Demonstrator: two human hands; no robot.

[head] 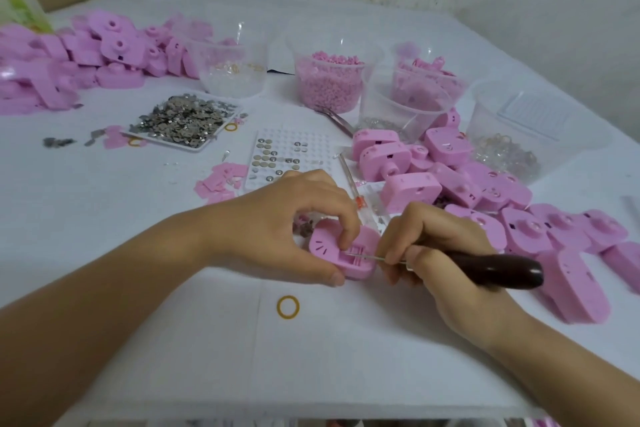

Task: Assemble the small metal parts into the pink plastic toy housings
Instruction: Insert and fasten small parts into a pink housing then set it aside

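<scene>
Left hand [277,229] around pink housing [362,265], right hand [440,246] around dark-handled awl [498,267]

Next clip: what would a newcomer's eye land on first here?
At centre front, the left hand grips a pink housing while the right hand holds a dark-handled pick with its tip in the housing's recess. A heap of pink housings crowds the right side, another heap the far left, with a pile of metal parts behind.
</scene>
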